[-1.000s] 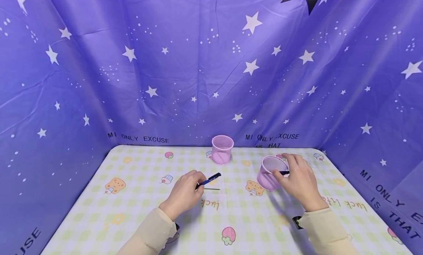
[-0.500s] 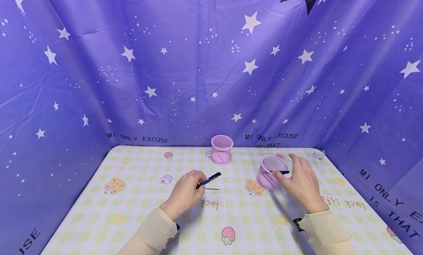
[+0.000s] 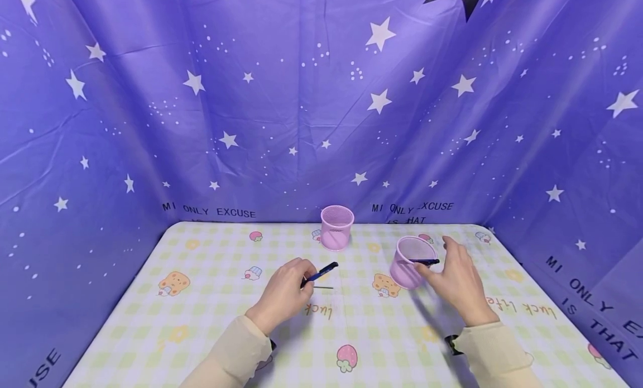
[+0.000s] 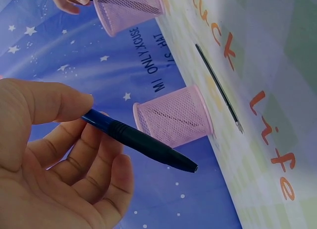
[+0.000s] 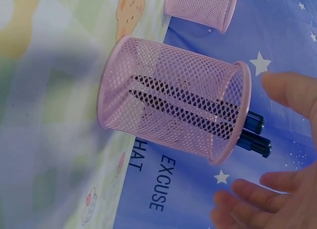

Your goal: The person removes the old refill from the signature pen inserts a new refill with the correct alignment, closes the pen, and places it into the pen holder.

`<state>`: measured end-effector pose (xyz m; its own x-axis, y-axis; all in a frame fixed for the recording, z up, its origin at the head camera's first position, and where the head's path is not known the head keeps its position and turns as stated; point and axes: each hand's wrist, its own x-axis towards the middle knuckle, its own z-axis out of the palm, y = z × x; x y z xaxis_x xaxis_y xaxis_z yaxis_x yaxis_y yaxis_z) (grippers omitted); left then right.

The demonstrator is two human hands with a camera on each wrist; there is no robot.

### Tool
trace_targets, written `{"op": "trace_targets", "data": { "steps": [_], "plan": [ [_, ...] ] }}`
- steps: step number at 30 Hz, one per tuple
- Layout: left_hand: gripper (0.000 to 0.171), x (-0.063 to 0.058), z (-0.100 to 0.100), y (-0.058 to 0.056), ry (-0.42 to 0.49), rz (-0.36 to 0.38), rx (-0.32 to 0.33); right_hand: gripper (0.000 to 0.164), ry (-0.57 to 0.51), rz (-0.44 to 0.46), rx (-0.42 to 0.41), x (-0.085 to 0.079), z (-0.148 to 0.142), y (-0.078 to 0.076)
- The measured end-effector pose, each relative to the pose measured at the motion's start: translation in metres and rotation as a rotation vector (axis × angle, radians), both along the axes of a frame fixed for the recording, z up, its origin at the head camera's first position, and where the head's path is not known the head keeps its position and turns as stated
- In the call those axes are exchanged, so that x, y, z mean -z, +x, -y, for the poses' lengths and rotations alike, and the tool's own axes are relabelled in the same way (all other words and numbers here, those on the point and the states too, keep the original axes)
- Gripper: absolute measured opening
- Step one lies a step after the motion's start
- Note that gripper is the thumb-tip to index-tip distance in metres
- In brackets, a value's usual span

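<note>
My left hand [image 3: 286, 290] pinches a blue ballpoint pen [image 4: 143, 142] between thumb and fingers, above the table; its dark tapered end points out of the hand. Below that hand, a thin dark pen refill [image 4: 218, 85] lies on the cloth. My right hand [image 3: 458, 276] is beside the pink mesh pen holder [image 3: 409, 268], fingers spread and apart from it in the right wrist view. Two blue pens [image 5: 255, 144] stand in this holder, their ends sticking out over the rim.
Farther back stands a second pink mesh pen holder [image 3: 337, 231], with a thin dark stick showing through its mesh. A checked, printed cloth [image 3: 211, 321] covers the table. Purple curtains with stars [image 3: 301, 97] close off the back and both sides.
My right hand's fingers have drawn back to the right from the holder's rim, leaving the pens' ends in plain sight. The left hand keeps its pinch on the pen, nearly still.
</note>
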<state>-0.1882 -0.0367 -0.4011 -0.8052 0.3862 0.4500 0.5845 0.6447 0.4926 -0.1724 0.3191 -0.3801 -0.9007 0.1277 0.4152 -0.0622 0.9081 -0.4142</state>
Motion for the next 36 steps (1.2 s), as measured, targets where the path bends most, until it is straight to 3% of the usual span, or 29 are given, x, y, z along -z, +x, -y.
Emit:
{"op": "trace_targets", "data": {
  "steps": [7,14,36],
  "plan": [
    [0.012,-0.001,-0.003,0.0,0.009,0.003,0.016,0.108,-0.051,0.058,0.009,0.005,0.004,-0.002],
    [0.013,-0.001,-0.007,-0.001,0.018,-0.009,0.032,0.111,-0.099,0.138,0.03,0.012,0.007,-0.005],
    [0.013,-0.004,-0.018,-0.003,0.041,0.013,0.059,0.102,-0.265,0.143,0.055,0.031,0.011,-0.013]
  ]
}}
